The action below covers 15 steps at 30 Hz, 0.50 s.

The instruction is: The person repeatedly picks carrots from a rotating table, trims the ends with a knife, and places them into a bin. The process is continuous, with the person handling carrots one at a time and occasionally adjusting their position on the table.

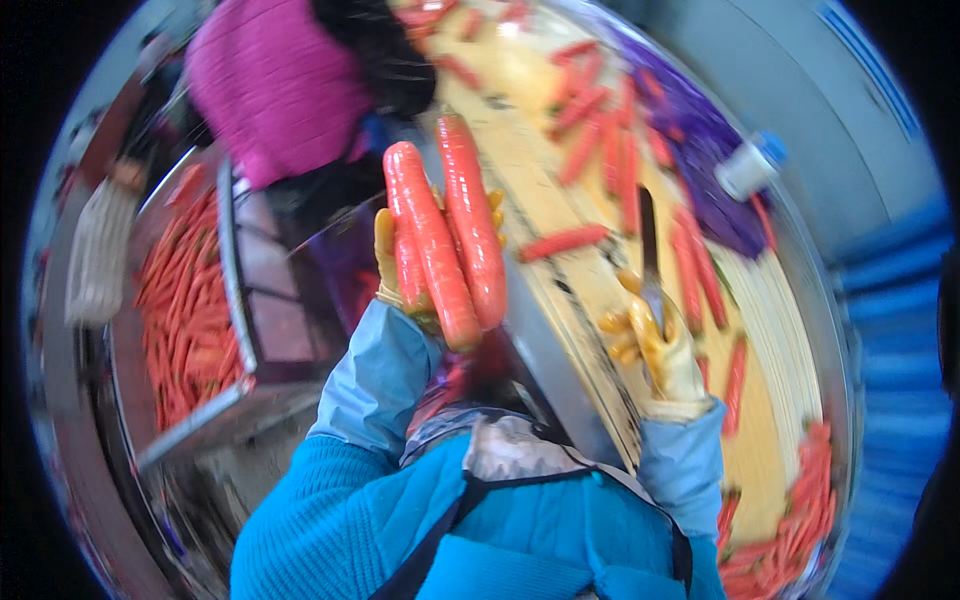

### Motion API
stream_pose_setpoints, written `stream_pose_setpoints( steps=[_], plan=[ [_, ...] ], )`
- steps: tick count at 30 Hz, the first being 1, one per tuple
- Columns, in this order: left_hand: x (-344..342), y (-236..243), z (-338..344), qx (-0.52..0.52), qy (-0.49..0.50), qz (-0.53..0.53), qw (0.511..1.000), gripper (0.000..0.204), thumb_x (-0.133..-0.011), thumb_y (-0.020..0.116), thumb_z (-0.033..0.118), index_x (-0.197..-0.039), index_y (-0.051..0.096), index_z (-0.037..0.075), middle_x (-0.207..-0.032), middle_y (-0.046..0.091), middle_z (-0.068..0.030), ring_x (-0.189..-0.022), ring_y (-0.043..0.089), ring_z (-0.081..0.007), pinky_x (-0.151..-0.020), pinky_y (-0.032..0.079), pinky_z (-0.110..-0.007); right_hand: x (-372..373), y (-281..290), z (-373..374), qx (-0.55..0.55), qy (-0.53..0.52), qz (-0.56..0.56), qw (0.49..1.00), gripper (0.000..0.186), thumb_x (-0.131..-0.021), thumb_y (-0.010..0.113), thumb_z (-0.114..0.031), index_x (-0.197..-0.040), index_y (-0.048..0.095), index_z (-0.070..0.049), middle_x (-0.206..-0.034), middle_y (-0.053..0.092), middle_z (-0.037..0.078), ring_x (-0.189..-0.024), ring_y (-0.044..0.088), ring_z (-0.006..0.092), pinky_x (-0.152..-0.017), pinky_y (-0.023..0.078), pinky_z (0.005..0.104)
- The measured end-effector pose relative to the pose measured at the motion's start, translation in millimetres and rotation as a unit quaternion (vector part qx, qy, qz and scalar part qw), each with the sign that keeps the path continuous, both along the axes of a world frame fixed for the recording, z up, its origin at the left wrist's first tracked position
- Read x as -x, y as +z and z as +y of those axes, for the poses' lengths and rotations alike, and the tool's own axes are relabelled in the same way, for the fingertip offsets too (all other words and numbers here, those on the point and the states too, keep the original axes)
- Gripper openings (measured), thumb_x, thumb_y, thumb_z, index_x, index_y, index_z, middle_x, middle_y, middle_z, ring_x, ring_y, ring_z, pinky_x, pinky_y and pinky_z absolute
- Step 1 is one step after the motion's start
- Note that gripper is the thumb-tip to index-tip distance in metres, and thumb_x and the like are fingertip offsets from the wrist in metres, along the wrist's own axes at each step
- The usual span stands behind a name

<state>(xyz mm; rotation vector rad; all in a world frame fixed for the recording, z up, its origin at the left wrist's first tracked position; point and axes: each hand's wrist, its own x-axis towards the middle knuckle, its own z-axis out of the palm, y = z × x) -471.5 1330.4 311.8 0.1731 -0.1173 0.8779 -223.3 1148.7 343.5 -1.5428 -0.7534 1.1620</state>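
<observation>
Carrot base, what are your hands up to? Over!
Left hand: holding carrots. Right hand: holding knife. Possibly in the way: lone carrot left of knife.

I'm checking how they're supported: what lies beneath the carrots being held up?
The gloved left hand: yellow glove shows at both sides. The carrots cover its palm, so that part cannot be seen.
</observation>
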Motion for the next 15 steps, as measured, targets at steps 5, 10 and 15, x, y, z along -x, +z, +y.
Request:
stream_pose_setpoints(
  steps=[5,10,15],
  plan=[
    [204.2,-17.0,23.5,-0.028,0.321,0.080,0.943,0.072,-0.090,0.065,0.062,-0.140,0.059,0.011,-0.135,0.056,-0.0239,-0.124,0.055,-0.0388,-0.111,0.043,-0.052,11.8,-24.5,0.9,0.069,0.072,-0.005,0.995,0.054,-0.106,0.055,-0.039,-0.149,0.046,-0.009,-0.098,0.071,0.011,-0.065,0.063,0.0102,-0.056,0.050,0.0221],
    [428.7,-14.1,65.2,0.137,0.609,0.286,0.727,0.066,-0.092,0.065,0.058,-0.132,0.061,0.005,-0.116,0.067,-0.0187,-0.104,0.064,-0.0333,-0.098,0.052,-0.051,14.3,-32.1,-5.8,0.071,0.070,-0.012,0.995,0.050,-0.105,0.057,-0.035,-0.147,0.048,-0.009,-0.097,0.071,0.010,-0.065,0.064,0.0115,-0.056,0.050,0.0217],
    [452.8,-3.0,134.7,0.283,0.492,0.431,0.702,0.050,-0.102,0.044,0.041,-0.147,0.049,0.018,-0.154,0.044,-0.0027,-0.140,0.044,-0.0257,-0.119,0.031,-0.053,-9.3,-48.8,-24.2,0.059,-0.059,0.071,0.994,0.052,-0.103,0.061,-0.021,-0.151,0.045,-0.009,-0.096,0.069,0.007,-0.067,0.060,0.0094,-0.057,0.047,0.0220]
  ],
)
